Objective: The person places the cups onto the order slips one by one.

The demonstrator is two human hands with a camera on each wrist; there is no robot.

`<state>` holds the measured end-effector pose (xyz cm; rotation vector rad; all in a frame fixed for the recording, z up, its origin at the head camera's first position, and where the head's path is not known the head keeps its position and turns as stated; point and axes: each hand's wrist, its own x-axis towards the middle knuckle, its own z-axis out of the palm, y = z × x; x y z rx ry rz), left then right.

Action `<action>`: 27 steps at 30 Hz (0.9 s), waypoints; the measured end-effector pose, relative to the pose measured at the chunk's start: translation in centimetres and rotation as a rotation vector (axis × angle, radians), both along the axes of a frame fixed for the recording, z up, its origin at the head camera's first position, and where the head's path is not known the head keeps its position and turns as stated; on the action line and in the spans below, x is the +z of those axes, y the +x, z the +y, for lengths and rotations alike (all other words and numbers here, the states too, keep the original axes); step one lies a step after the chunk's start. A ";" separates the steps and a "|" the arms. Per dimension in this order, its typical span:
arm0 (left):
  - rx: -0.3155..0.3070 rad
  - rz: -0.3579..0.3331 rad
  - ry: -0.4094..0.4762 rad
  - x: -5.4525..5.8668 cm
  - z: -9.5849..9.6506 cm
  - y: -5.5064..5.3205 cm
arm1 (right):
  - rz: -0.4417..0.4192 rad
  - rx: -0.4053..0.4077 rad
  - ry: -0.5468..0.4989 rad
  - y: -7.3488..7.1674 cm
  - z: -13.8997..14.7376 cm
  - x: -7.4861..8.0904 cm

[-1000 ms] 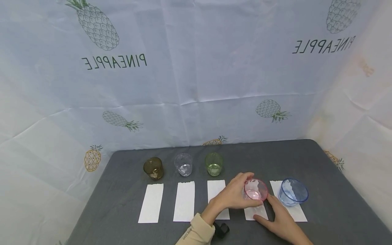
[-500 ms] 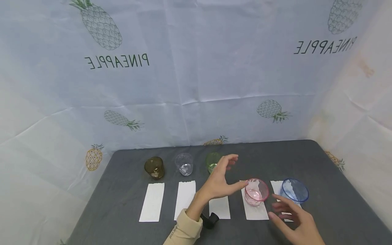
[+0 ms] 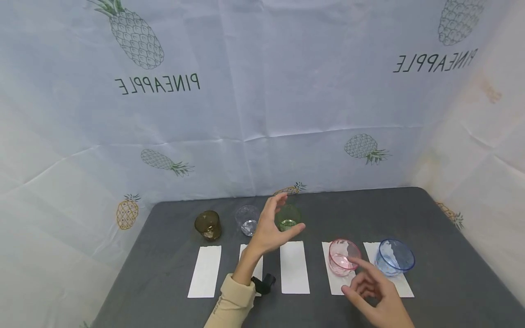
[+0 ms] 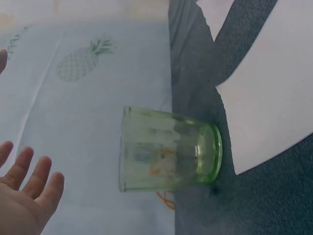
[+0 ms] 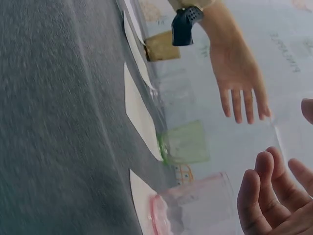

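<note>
My left hand [image 3: 264,230] is raised with fingers spread and thumb apart, beside a green glass [image 3: 290,216] at the back of the table. In the left wrist view, a gap shows between the fingers [image 4: 36,178] and that green glass [image 4: 171,152], which stands upright. My right hand [image 3: 377,294], loosely bent and holding nothing, hovers at the front right; its index finger overlaps a pink glass [image 3: 340,262] in the head view. The pink glass stands on a white paper strip [image 3: 338,287]. On another strip to its right is a blue glass [image 3: 393,259].
A brown glass [image 3: 208,225] and a colourless glass [image 3: 247,221] stand at the back left of the dark table [image 3: 156,273]. More white paper strips [image 3: 205,273] lie in a row before them. A pineapple-print curtain [image 3: 262,100] hangs behind the table.
Both hands have let go of the pink glass, which now stands on its strip. My left hand has moved left and back to the green glass; my right drew back, then shifted slightly left.
</note>
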<state>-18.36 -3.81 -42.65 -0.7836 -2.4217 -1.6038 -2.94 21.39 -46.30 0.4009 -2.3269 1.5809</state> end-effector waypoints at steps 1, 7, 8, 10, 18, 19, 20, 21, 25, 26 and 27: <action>0.005 -0.002 -0.003 -0.1 -0.1 -0.1 | -0.013 0.001 -0.005 0.0 -0.2 -0.1; 0.024 -0.049 -0.019 -0.8 -0.6 -0.9 | -0.054 0.034 -0.012 -0.3 -1.5 -0.6; 0.025 -0.056 -0.022 -1.0 -0.7 -1.0 | -0.061 0.045 -0.012 -0.4 -1.7 -0.6; 0.028 -0.068 -0.035 -1.3 -0.8 -1.2 | -0.097 0.070 -0.021 -0.6 -2.0 -0.7; 0.056 -0.092 -0.071 -2.1 -1.0 -1.6 | -0.139 0.183 -0.038 -1.5 -3.4 -1.9; 0.057 -0.095 -0.070 -2.2 -1.0 -1.7 | -0.130 0.192 -0.038 -1.6 -3.6 -2.1; 0.060 -0.097 -0.070 -2.3 -1.0 -1.7 | -0.122 0.200 -0.036 -1.7 -3.7 -2.2; 0.062 -0.100 -0.072 -2.3 -1.0 -1.7 | -0.117 0.205 -0.038 -1.8 -3.9 -2.3; 0.070 -0.124 -0.083 -2.6 -0.9 -1.8 | -0.140 0.186 -0.034 -2.3 -4.7 -2.8; 0.073 -0.132 -0.089 -2.8 -0.8 -1.8 | -0.145 0.177 -0.033 -2.4 -4.9 -2.9; 0.074 -0.139 -0.094 -2.9 -0.8 -1.9 | -0.152 0.167 -0.031 -2.5 -5.1 -3.1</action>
